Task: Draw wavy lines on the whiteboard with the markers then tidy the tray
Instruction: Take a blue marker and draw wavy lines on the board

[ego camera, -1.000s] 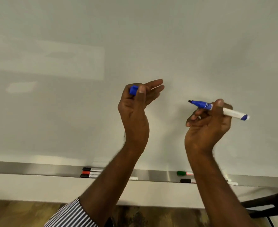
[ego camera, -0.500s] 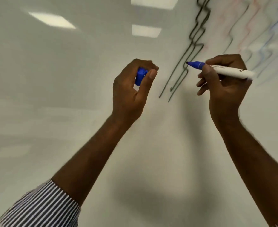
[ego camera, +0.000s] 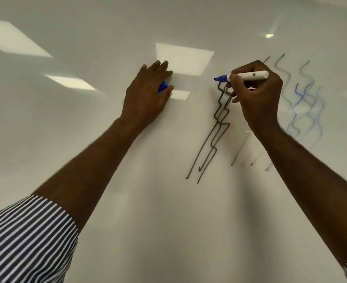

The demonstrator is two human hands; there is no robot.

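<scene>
The whiteboard (ego camera: 90,139) fills the view. My right hand (ego camera: 258,101) grips a white marker with a blue tip (ego camera: 248,76). Its tip touches the board at the top of a group of black wavy lines (ego camera: 219,121). My left hand (ego camera: 146,97) rests with its fingers stretched against the board, left of those lines. A blue marker cap (ego camera: 162,86) is pinched between its thumb and fingers. The marker tray is out of view.
Further right on the board are faint grey wavy lines (ego camera: 287,82) and blue wavy lines (ego camera: 303,111), partly behind my right wrist. Ceiling lights reflect on the board (ego camera: 184,56). The board left of my left arm is bare.
The view has tilted up from the tray to the upper board. My left hand went from curled round the cap to resting on the board. The marker tip reached the black lines' top.
</scene>
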